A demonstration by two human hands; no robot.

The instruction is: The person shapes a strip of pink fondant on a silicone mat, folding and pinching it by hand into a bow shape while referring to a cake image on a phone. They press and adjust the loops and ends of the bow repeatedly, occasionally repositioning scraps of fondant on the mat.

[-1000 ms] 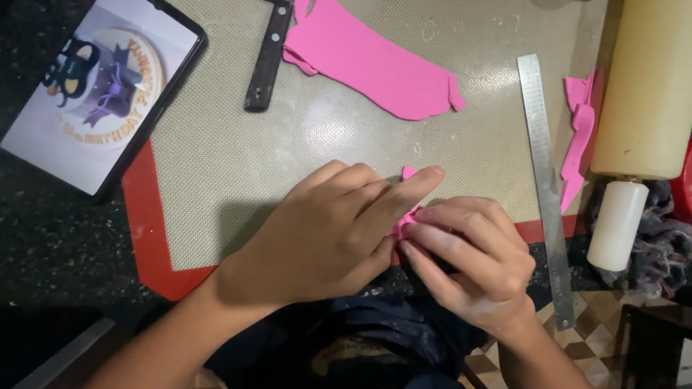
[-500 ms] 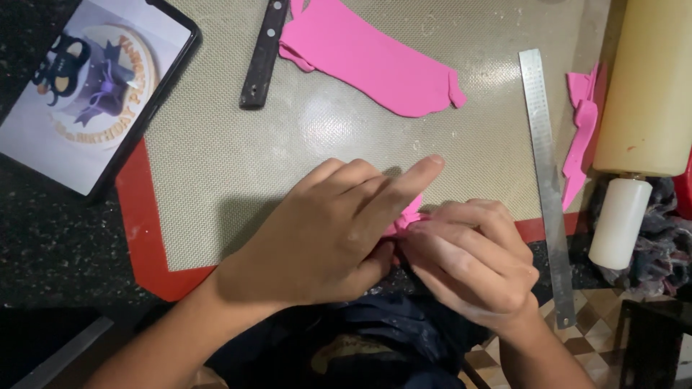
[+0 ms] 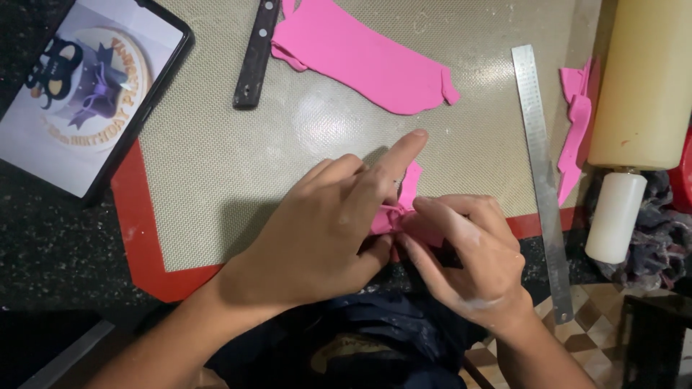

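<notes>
At the near edge of the table, both hands meet over a small pink fondant piece [image 3: 401, 213]. Left hand [image 3: 317, 234] lies over it from the left, index finger stretched out straight and the other fingers curled down onto the piece. Right hand [image 3: 468, 252] pinches the same piece, thumb and fingers [image 3: 440, 210] closed on its gathered middle. The piece sits on the near red border of the silicone mat [image 3: 216, 166]; one flat end shows beyond the fingers and the rest is hidden beneath them. Judgement: shaping is partway, with the centre already pinched, though the finished form cannot be assessed.

Right of the hands, a steel ruler [image 3: 542, 173] runs near to far. Beyond it lie pink offcuts [image 3: 574, 122] and a cream rolling pin [image 3: 638, 122] on a dark cloth [image 3: 659, 230]. Toward the far edge rest a rolled pink sheet [image 3: 364, 61] and a dark-handled knife [image 3: 255, 54]. At the far left corner, a tablet [image 3: 79, 94] shows a decorated cake.
</notes>
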